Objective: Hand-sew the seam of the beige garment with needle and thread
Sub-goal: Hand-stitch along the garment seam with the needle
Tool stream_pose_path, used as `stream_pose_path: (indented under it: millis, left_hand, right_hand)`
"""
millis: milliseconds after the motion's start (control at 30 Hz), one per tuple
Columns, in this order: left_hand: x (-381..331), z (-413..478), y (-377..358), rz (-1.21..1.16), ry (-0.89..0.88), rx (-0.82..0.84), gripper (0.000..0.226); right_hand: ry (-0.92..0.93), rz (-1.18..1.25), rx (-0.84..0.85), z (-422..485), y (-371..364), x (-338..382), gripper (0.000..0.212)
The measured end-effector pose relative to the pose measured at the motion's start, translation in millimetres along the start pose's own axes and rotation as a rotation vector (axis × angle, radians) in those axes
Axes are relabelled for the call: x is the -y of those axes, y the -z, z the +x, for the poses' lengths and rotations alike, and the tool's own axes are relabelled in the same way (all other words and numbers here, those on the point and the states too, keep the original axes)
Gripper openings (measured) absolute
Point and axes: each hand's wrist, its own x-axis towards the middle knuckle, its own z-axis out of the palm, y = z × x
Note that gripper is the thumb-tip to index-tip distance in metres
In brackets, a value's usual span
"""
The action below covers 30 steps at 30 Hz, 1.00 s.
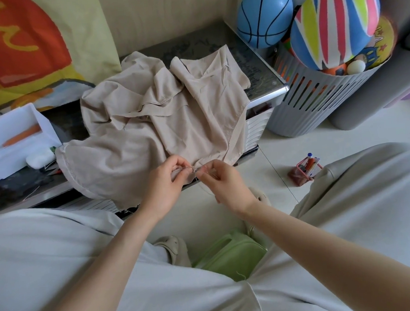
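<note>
Left hand (167,183) grips beige garment (147,115), right hand (222,181) thread (204,187); white box (47,129), basket (317,102) nearby

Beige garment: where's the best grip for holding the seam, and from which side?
Pinch the beige garment at its near edge, which drapes off the table front; come from the person's side. It hangs free there, so fingers reach both faces. The left hand pinches it there, right hand the thread.
</note>
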Motion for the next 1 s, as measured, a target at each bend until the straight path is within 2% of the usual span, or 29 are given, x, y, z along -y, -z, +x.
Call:
stream_pose_path:
  millis: [200,400,567,767,1000]
  left_hand:
    - [-0.6,-0.5,0.2,-0.043,0.006,0.014,0.007]
    - [4.9,2.0,1.4,0.007,-0.020,-0.022,0.014]
    - [4.0,2.3,0.2,0.032,-0.036,-0.045,0.016]
    - [4.4,1.0,0.3,0.036,-0.026,-0.046,0.014]
    - [2.4,0.1,-0.5,0.054,-0.020,-0.045,0.014]
  right_hand:
    - [-0.006,-0.024,-0.045,3.0,-6.7,2.5,0.012]
    - [-0.017,-0.021,-0.111,1.5,2.1,-8.9,0.013]
    - [-0.161,-0.045,-0.142,2.4,12.9,-30.1,0.016]
    - [-0.365,-0.110,-0.131,8.9,25.6,-54.7,0.010]
    - [-0.430,-0.262,-0.074,4.5,34.5,-50.0,0.017]
